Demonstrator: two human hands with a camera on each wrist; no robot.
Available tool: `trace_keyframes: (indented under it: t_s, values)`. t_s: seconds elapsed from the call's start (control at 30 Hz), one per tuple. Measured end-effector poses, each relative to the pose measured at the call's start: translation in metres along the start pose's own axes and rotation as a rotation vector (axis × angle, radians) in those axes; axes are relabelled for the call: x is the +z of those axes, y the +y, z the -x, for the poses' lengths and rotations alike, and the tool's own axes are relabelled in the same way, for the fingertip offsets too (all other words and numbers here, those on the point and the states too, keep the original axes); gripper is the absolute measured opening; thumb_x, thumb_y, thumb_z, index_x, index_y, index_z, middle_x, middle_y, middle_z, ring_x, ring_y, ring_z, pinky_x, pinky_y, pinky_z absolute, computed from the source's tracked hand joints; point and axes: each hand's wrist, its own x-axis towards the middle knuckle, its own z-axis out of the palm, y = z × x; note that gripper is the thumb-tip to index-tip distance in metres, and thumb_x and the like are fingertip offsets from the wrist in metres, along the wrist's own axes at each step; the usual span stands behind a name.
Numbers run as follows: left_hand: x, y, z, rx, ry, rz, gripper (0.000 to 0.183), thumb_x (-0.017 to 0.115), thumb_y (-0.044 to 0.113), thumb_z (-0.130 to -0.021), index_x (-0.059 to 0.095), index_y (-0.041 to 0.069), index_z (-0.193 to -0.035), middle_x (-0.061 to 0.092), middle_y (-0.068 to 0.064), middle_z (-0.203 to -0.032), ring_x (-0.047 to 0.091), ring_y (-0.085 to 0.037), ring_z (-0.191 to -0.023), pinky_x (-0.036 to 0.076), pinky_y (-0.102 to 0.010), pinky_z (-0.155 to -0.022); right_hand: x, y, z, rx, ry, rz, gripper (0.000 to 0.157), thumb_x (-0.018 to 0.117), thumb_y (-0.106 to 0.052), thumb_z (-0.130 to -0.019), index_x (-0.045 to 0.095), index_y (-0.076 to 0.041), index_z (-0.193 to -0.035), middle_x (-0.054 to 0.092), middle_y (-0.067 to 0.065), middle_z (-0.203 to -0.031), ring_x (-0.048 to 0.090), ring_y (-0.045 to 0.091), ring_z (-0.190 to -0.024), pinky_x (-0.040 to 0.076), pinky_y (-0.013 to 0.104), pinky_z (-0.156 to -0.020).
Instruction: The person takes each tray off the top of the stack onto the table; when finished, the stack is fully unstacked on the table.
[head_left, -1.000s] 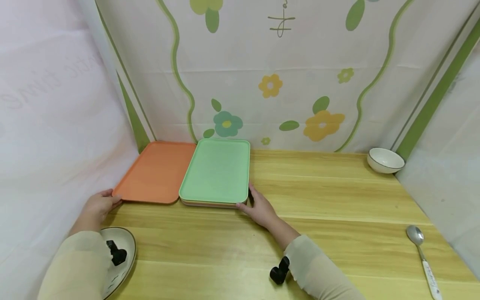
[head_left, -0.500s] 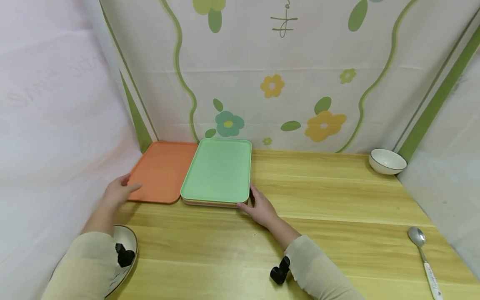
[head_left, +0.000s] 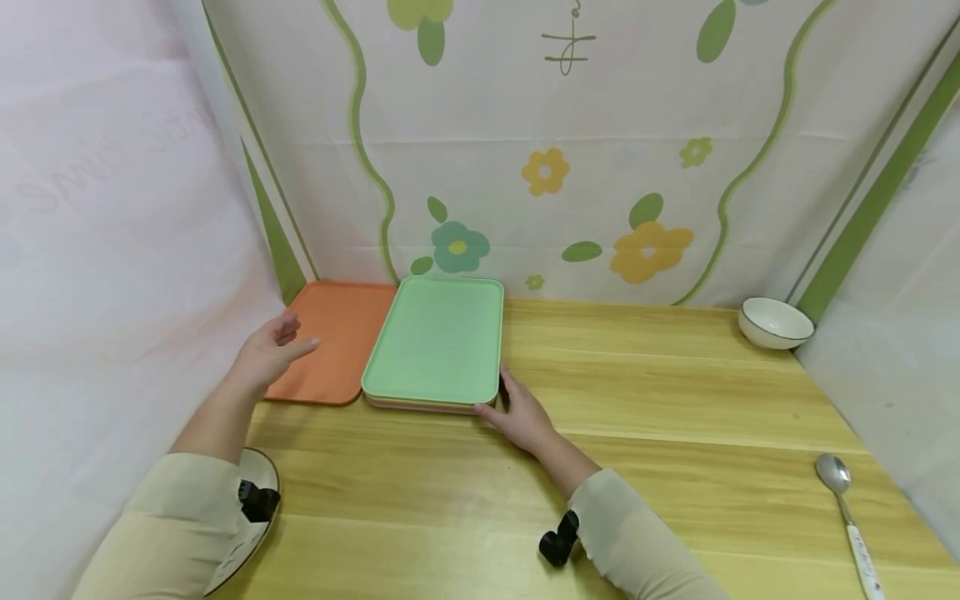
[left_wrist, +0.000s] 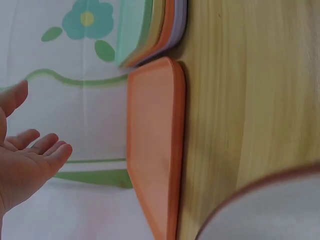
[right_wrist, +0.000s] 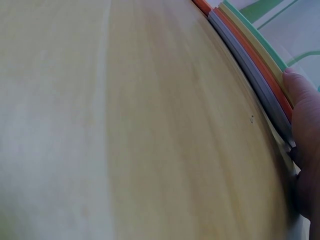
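My left hand [head_left: 262, 358] hovers over the left side of an orange tray [head_left: 333, 342], thumb spread from the fingers and palm empty. In the left wrist view that tray lies flat on the table, apart from the hand. Beside it is a stack of trays, with a light green tray [head_left: 435, 337] on top and yellow, orange and greyish-purple rims [right_wrist: 245, 62] below. My right hand [head_left: 525, 421] grips the stack's near right corner, its thumb on the front edge and the fingers along the right side, partly hidden.
A dark-rimmed plate [head_left: 255, 463] lies at the near left, partly under the left sleeve. The white bowl [head_left: 776, 325] stands in the back right corner, and a spoon [head_left: 834, 473] with a patterned handle lies at the right. Printed cloth [head_left: 465, 167] walls in the table.
My left hand has let go of the orange tray's near left corner and risen inward over the tray. The right hand stays at the stack's corner.
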Motion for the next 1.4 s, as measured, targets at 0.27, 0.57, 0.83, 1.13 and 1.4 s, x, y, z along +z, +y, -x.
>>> trace_keyframes:
  t_s: [0.27, 0.57, 0.83, 1.13, 1.4]
  values:
    - [0.026, 0.023, -0.004, 0.077, 0.018, 0.163, 0.084, 0.058, 0.023, -0.099, 0.003, 0.000, -0.157, 0.012, -0.022, -0.163, 0.015, -0.040, -0.149, 0.019, -0.053, -0.120, -0.002, -0.001, 0.000, 0.002, 0.009, -0.001, 0.101, 0.063, -0.063, -0.086, 0.014, -0.014, -0.159, 0.027, 0.013, -0.161, 0.028, 0.035, -0.146, 0.028, 0.052, -0.117]
    - [0.073, 0.024, -0.006, 0.068, 0.065, 0.348, 0.082, 0.061, 0.020, -0.098, 0.008, 0.006, -0.158, 0.016, -0.015, -0.163, 0.019, -0.031, -0.150, 0.020, -0.045, -0.122, -0.002, 0.000, -0.001, -0.012, 0.009, 0.002, 0.100, 0.063, -0.061, -0.087, 0.014, -0.011, -0.158, 0.027, 0.014, -0.161, 0.028, 0.035, -0.146, 0.028, 0.051, -0.117]
    - [0.102, -0.002, 0.005, 0.011, 0.061, 0.349, 0.080, 0.060, 0.021, -0.098, 0.010, 0.006, -0.158, 0.013, -0.014, -0.164, 0.014, -0.032, -0.152, 0.016, -0.044, -0.123, -0.001, -0.002, -0.001, -0.021, 0.004, -0.003, 0.099, 0.064, -0.058, -0.088, 0.015, -0.009, -0.158, 0.026, 0.014, -0.161, 0.028, 0.035, -0.146, 0.028, 0.052, -0.117]
    - [0.123, -0.027, 0.013, -0.063, 0.054, 0.318, 0.086, 0.062, 0.021, -0.097, 0.004, 0.003, -0.157, 0.004, -0.014, -0.165, 0.008, -0.033, -0.152, 0.015, -0.045, -0.123, -0.002, -0.002, -0.002, -0.006, -0.029, 0.014, 0.104, 0.063, -0.062, -0.086, 0.010, -0.010, -0.159, 0.022, 0.012, -0.162, 0.026, 0.034, -0.148, 0.027, 0.050, -0.118]
    - [0.131, -0.037, 0.017, -0.075, 0.081, 0.441, 0.080, 0.058, 0.012, -0.098, 0.005, -0.003, -0.156, 0.008, -0.020, -0.163, 0.010, -0.035, -0.151, 0.017, -0.046, -0.122, -0.003, -0.006, -0.008, 0.006, -0.049, -0.044, 0.112, 0.069, -0.061, -0.081, 0.007, -0.008, -0.159, 0.019, 0.013, -0.163, 0.025, 0.034, -0.148, 0.027, 0.051, -0.118]
